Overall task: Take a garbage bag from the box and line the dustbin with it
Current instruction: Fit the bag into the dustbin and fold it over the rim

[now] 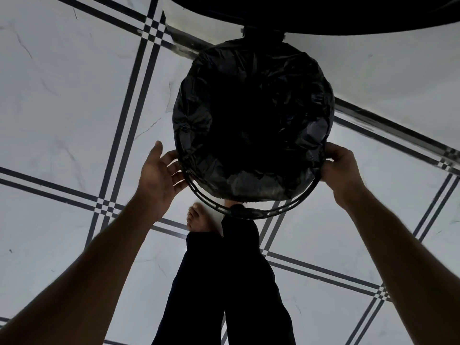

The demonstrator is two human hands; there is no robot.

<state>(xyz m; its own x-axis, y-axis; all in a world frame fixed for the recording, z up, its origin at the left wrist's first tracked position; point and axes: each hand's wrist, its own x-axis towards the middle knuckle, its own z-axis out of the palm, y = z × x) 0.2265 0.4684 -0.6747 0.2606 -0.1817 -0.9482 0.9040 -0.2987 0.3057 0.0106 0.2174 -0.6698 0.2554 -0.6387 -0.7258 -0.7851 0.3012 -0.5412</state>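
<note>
On the tiled floor (62, 95), centre: round dustbin (249, 212), black garbage bag (251, 115) inside. Left hand (159, 175) spread, touching near-left rim. Right hand (341, 165) pinching bag at right rim.

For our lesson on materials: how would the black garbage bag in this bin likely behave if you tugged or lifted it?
The garbage bag is heavily creased and sags into the dustbin, so it is probably floppy and very light. Its glossy sheen suggests thin film that may slip or tear. The right hand pinches it at the rim; the left hand is open, so little force seems needed.
</note>
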